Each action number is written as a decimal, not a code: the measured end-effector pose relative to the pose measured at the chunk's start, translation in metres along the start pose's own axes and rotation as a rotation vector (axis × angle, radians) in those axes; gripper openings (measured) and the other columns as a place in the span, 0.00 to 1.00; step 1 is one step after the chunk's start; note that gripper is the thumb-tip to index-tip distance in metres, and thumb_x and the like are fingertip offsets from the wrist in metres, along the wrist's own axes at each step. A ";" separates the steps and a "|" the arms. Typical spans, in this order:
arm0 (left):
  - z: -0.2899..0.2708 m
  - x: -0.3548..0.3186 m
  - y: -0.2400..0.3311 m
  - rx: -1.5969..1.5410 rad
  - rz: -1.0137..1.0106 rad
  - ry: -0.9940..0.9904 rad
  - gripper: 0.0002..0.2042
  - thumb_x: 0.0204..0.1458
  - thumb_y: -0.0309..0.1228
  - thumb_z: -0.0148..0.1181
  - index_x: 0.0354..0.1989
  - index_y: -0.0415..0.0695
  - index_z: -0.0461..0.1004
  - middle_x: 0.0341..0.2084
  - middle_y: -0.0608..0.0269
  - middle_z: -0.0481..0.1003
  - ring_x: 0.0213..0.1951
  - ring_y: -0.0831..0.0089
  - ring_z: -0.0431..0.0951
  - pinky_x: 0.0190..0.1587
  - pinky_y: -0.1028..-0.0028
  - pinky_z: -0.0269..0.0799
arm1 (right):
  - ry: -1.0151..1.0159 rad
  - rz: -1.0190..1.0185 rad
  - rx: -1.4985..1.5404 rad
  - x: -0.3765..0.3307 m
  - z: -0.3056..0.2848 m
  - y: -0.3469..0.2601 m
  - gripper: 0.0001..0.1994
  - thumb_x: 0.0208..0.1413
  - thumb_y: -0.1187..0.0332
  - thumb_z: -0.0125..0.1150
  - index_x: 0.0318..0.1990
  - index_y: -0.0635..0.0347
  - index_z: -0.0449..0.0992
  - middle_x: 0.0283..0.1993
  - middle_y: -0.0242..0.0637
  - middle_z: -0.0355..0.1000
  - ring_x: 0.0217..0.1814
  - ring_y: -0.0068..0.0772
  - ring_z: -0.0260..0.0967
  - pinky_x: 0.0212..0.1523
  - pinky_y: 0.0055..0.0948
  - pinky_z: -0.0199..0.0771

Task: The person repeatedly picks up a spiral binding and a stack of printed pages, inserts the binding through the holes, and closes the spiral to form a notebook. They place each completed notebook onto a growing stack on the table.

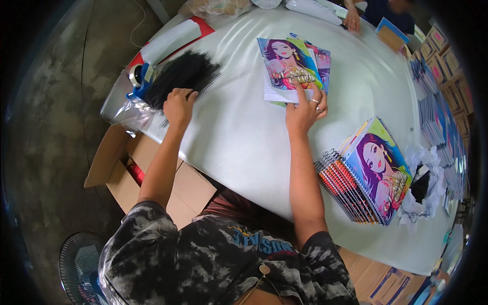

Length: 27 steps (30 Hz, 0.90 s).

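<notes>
1. Left hand (178, 105): reaching into the pile of black spiral coils (184, 76), fingers curled together at the pile's near edge; cannot tell whether a coil is actually pinched, since the fingertips are buried among the wires.
2. Right hand (305, 111): resting on the near edge of the unbound cover-and-pages stack (291, 68), fingers spread, index pressing down on the colourful illustrated cover; rings on two fingers; nothing gripped.
3. Unbound stack: lying flat on the white table (239, 137), to the right of the coil pile and well apart from it, lined pages showing under the cover at the stack's left and near edges.
4. Coil pile: on the table to the left of the unbound stack, partly over a clear plastic bag (122, 109); blue tape dispenser (140, 79) just beside the pile's left end.
5. Fanned batch of finished spiral notebooks (368, 175): nearer and to the right of the unbound stack, same illustrated cover on top, bindings facing left.
6. Crumpled white paper with something dark (421, 185): just right of the finished notebooks, perhaps more coils.
7. Open cardboard box (152, 175): on the floor below the coil pile's edge of the table.
8. Another person's hand (352, 20): at the table's far side, beyond the unbound stack.
</notes>
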<state>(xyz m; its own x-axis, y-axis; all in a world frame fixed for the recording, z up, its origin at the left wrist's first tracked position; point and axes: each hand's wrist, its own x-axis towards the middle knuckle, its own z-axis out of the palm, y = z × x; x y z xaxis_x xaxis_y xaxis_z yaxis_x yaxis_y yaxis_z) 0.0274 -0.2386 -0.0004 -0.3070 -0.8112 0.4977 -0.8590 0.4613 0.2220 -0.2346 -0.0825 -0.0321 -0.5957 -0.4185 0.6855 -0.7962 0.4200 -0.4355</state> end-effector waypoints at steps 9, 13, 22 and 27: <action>-0.051 0.062 0.044 0.181 -0.135 -0.240 0.12 0.45 0.44 0.58 0.28 0.50 0.79 0.25 0.58 0.77 0.33 0.58 0.77 0.36 0.62 0.70 | 0.005 0.030 0.049 0.003 -0.001 0.000 0.27 0.32 0.74 0.64 0.45 0.34 0.75 0.57 0.30 0.58 0.63 0.44 0.45 0.57 0.47 0.42; -0.024 0.088 0.045 0.318 -0.057 -0.397 0.13 0.44 0.45 0.57 0.27 0.48 0.78 0.27 0.54 0.77 0.34 0.56 0.77 0.40 0.59 0.69 | -0.022 0.039 0.093 0.003 0.001 -0.002 0.28 0.31 0.75 0.62 0.46 0.35 0.74 0.57 0.32 0.58 0.63 0.45 0.45 0.58 0.48 0.41; -0.005 0.144 0.194 0.113 0.148 -0.291 0.19 0.54 0.47 0.46 0.37 0.43 0.74 0.37 0.49 0.75 0.41 0.50 0.74 0.42 0.58 0.67 | 0.037 0.096 0.128 0.006 0.004 0.005 0.26 0.30 0.74 0.65 0.43 0.38 0.76 0.56 0.32 0.59 0.63 0.44 0.46 0.58 0.47 0.41; 0.063 0.205 0.189 0.030 0.357 -0.488 0.22 0.53 0.47 0.46 0.40 0.40 0.74 0.37 0.48 0.75 0.40 0.50 0.74 0.44 0.62 0.66 | 0.085 0.121 0.233 0.006 0.008 0.005 0.26 0.29 0.77 0.63 0.42 0.38 0.76 0.56 0.31 0.59 0.63 0.44 0.45 0.58 0.46 0.40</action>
<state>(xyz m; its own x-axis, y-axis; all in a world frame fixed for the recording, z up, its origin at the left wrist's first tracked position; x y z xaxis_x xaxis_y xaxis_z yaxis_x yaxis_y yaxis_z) -0.2238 -0.3399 0.0908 -0.7249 -0.6825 0.0933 -0.6773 0.7309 0.0844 -0.2424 -0.0893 -0.0349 -0.6848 -0.3030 0.6627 -0.7285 0.2617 -0.6331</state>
